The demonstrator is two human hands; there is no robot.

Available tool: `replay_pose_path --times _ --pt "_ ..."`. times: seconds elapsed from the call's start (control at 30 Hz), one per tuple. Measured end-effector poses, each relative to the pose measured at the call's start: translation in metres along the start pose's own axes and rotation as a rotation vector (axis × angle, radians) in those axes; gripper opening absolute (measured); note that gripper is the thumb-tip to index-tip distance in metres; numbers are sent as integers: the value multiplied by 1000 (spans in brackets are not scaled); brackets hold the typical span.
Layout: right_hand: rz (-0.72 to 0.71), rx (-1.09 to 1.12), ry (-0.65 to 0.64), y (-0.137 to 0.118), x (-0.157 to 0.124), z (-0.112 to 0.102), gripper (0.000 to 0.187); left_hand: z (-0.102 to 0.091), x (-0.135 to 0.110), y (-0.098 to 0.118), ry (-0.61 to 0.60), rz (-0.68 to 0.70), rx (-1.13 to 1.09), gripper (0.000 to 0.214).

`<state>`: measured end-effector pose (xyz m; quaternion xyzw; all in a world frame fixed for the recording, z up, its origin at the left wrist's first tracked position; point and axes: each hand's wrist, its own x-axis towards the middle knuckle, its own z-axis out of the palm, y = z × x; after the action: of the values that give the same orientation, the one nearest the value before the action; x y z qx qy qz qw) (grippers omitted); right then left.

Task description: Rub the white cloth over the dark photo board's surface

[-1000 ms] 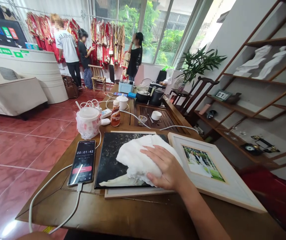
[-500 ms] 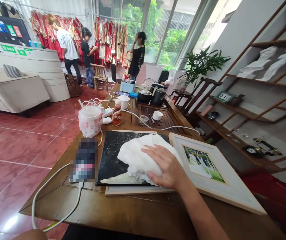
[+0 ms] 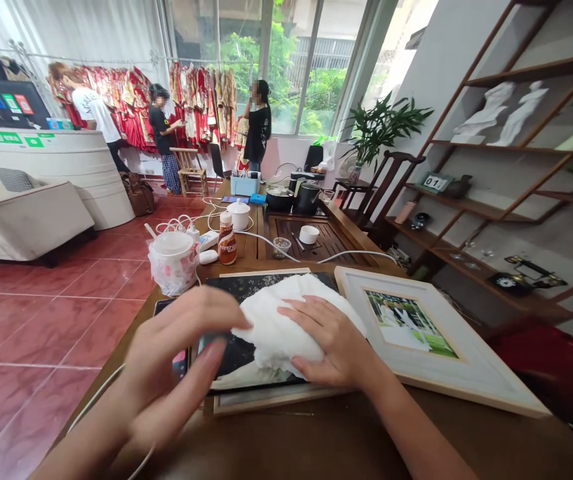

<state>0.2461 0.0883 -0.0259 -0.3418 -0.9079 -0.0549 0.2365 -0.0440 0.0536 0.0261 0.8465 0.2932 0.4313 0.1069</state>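
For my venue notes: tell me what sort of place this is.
Most likely a bridal wear or wedding photo shop. Racks of red and gold gowns hang by the windows, a framed wedding photograph lies on the wooden table, and a curved white reception counter stands nearby.

Bridal wear shop, red gowns on rails (image 3: 191,100), curved counter (image 3: 41,173), framed wedding photo (image 3: 409,320)

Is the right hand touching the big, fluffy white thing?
Touching. The head view shows the bare right hand lying flat on the crumpled, fluffy white wad, with its fingers pressed onto the top with no gap.
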Motion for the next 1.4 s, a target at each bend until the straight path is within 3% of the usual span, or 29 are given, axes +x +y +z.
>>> replay_pose_path --times 0.13,0.27,0.43,0.6,0.83,1.17,1.4 --pt "22 -7 -14 -1 -1 1 73 18 38 -40 -227 -28 328 32" --pt "35 5 -10 -2 -1 1 77 36 27 -66 -455 -102 251 54" --pt "27 -29 -7 -1 0 1 74 41 10 -73 -567 -151 183 76" --pt "19 -64 -14 5 1 1 72 49 6 -81 -600 -140 239 115" --pt "148 -148 1 22 0 -5 65 51 4 -87 -586 -149 258 119" --pt "-19 -54 -22 2 4 1 72 52 2 -88 -558 -111 276 119" --pt "49 -119 15 17 -2 -1 64 52 2 -89 -573 -141 276 121"
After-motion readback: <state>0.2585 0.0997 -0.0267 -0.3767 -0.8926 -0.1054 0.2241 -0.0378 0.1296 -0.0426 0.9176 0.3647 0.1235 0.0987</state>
